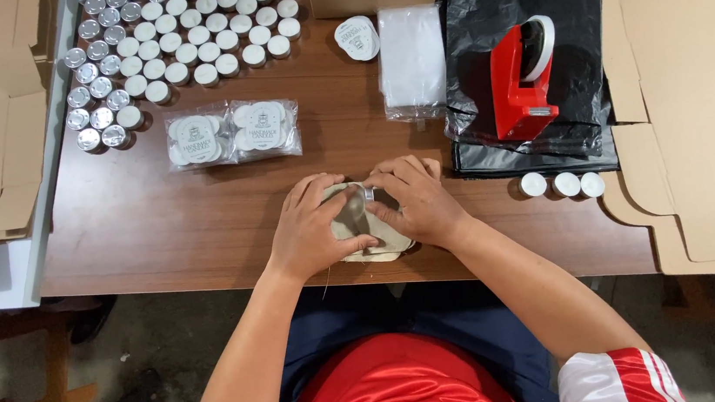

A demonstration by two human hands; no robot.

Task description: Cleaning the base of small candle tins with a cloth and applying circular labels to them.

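From the head view, the left hand and right hand meet at the near edge of the wooden surface. Both grips close on a small clear packet of pale round pieces lying flat between them. Two filled packets lie farther back, rows of small tins beyond, and a red tape dispenser to the right.

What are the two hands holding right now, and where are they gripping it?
Both hands, left and right, press a clear plastic pouch with a small round tin inside against the table, gripping its two side edges. The exact finger hold is hidden.
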